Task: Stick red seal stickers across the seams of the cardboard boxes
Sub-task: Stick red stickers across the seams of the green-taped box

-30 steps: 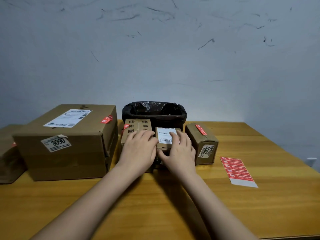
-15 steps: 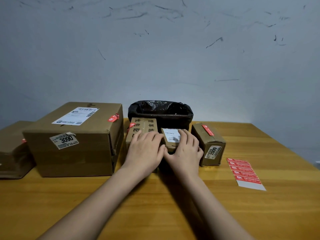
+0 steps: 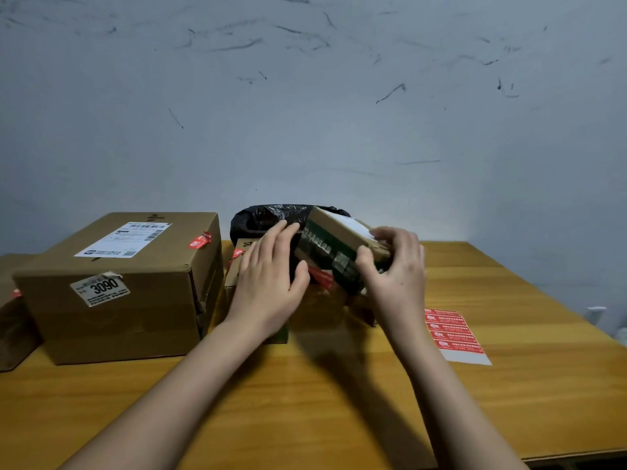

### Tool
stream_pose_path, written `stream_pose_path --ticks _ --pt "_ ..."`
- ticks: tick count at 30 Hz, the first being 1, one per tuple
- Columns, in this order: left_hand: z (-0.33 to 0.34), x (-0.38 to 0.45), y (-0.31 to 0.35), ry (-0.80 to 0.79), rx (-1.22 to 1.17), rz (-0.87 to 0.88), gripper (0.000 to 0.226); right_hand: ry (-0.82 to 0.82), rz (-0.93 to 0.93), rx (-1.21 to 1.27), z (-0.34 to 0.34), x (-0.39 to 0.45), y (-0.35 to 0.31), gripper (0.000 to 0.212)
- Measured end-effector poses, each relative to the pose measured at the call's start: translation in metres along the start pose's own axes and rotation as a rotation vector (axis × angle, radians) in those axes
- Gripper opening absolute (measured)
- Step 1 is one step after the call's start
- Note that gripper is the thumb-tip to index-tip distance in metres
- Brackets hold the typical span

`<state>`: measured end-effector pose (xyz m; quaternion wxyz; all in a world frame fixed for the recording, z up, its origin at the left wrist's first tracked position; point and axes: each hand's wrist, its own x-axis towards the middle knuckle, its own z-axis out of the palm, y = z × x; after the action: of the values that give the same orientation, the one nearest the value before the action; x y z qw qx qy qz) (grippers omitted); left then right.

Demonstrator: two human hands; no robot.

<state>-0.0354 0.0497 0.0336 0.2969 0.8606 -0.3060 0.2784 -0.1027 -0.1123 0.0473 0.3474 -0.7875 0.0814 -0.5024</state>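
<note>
A small cardboard box (image 3: 334, 242) with a white label on top and a dark green printed side is lifted and tilted above the table. My right hand (image 3: 395, 276) grips its right end, thumb on the front face. My left hand (image 3: 268, 283) touches its left side with straight fingers. Under my left hand sits another small box (image 3: 237, 266) with a red seal sticker on its corner. A sheet of red seal stickers (image 3: 453, 332) lies on the table to the right. The large box (image 3: 135, 283) marked 3090 carries a red seal (image 3: 200, 240) across its top right edge.
A bin lined with a black bag (image 3: 268, 215) stands behind the small boxes against the wall. A further brown box (image 3: 12, 317) sits at the far left edge. The wooden table (image 3: 305, 401) stretches toward me between my forearms.
The small labelled box has been picked up off the table and tilted, showing its green side. My right hand now grips it; my left hand shifted to its left side. The box at the right is now hidden.
</note>
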Motion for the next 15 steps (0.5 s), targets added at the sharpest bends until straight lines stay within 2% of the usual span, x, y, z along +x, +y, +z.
stream_pose_path --ticks 4,6,9,12,15 --pt "-0.009 0.004 0.007 -0.030 -0.145 0.040 0.072 -0.004 0.049 0.178 -0.015 0.012 0.006 0.038" --pt "-0.015 0.005 0.008 -0.054 -0.190 0.080 0.072 -0.059 0.167 0.352 -0.019 0.018 0.005 0.031" --pt "-0.024 0.006 0.008 -0.119 -0.285 0.113 0.075 -0.192 0.425 0.698 -0.023 0.027 0.005 0.032" --pt "-0.034 0.007 0.007 -0.166 -0.334 0.112 0.081 -0.311 0.529 0.774 -0.027 0.026 0.007 0.026" --pt "-0.040 0.008 0.003 -0.199 -0.298 0.112 0.089 -0.366 0.606 0.816 -0.025 0.026 0.010 0.030"
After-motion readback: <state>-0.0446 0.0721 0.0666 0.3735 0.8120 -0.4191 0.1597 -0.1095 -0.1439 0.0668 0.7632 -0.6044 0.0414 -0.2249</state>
